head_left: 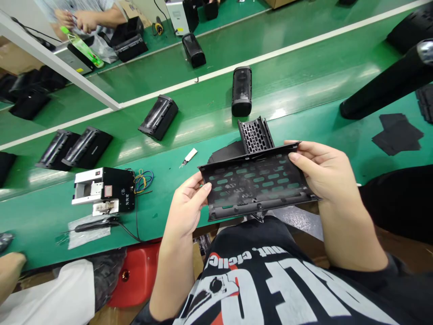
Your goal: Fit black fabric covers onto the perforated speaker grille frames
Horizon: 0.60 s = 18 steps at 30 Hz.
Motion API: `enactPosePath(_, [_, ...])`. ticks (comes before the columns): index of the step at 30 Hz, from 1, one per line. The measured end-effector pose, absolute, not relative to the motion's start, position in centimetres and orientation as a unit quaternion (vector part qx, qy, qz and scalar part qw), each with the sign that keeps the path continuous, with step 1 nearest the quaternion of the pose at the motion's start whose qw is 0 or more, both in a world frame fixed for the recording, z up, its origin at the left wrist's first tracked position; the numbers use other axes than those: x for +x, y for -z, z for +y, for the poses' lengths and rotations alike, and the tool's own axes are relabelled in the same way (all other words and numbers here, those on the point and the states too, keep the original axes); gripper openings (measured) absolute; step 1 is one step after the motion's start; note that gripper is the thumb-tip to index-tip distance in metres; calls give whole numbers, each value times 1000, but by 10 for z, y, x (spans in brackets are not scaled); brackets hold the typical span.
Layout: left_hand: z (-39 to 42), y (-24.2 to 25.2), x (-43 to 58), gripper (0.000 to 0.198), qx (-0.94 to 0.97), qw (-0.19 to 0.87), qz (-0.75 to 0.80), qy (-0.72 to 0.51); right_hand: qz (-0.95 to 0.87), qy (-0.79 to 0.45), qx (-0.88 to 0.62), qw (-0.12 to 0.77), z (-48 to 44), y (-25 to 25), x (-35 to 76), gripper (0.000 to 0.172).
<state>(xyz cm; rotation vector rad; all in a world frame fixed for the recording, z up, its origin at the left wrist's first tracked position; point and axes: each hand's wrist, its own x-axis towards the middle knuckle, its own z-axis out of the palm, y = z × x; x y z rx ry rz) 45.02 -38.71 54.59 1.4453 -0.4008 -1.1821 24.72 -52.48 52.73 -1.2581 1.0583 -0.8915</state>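
Note:
A black slotted panel (250,183) is held up in front of my chest, with green showing through its slots. My left hand (189,203) pinches its left end, thumb on the near face. On the right end, my right hand (314,169) grips the upper corner with thumb and fingers. Just behind the panel, another black perforated piece (255,136) rests on the table, beside dark flat sheets (228,151). A small white tag-like item (190,155) lies to the left of them.
Black speaker-like units (241,90) stand on the green line (206,104) beyond. A black-and-white machine (117,189) with cables and a black tool (96,224) are at left. Dark sheets (397,133) lie right. Another person's hands (84,20) work across the line; a white sleeve (64,289) is lower left.

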Motion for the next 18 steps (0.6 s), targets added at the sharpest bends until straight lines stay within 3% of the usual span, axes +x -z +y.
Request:
enactPosePath(10, [-392,-541,456,47,585,574,-206,535,435,319,-621,569,-531,-529,245,51])
enactPosePath(13, [-393,-537,455,48,593,570,-210,528,423,267,-645,578,-533,-528,244,67])
enactPosePath(18, [-395,-532,454,64,612,564,-221,509,402,222,-655,601,-534,-526,243,80])
